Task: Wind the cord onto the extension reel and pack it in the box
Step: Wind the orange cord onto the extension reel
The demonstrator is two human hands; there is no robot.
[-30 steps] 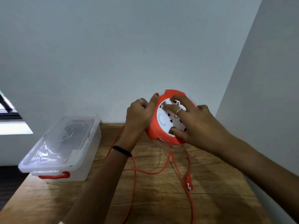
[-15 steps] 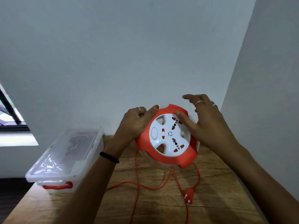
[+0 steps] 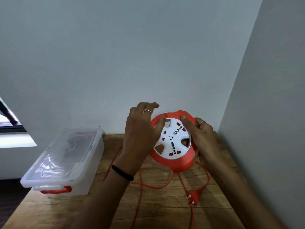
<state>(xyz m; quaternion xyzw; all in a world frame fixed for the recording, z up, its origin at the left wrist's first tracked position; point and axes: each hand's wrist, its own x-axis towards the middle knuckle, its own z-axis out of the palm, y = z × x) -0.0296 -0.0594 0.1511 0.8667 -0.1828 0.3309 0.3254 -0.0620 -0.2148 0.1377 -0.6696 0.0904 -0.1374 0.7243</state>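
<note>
Orange plastic rings the extension reel (image 3: pixel 171 142), whose white socket face tilts toward the camera; it is held up above the wooden surface (image 3: pixel 161 204), near the corner where two pale walls meet. Much of the reel's left edge is hidden behind the left hand (image 3: pixel 140 138), and its right flank is covered by the right hand (image 3: pixel 202 138), so how much cord is already wound on cannot be made out.

The right hand's grip is on the reel: its thumb presses the upper orange rim and the fingers curl round the back, one fingertip showing through a cut-out in the white face. The left hand's grip is loose and holds nothing; its thumb lies against the reel's left rim while the fingers arch above, relaxed.

Loose orange cord (image 3: pixel 140 187) hangs from under the reel and trails in loops over the surface, running out of view at the lower edge. Its two-pin plug (image 3: pixel 194 196) lies flat on the wood, below and right of the reel.

At the left edge of the surface sits the clear plastic box (image 3: pixel 66 161) with its lid (image 3: pixel 61 156) on and an orange latch (image 3: pixel 57 190) at the near end. Glare on the lid blurs the inside; whether anything lies in it cannot be told.
</note>
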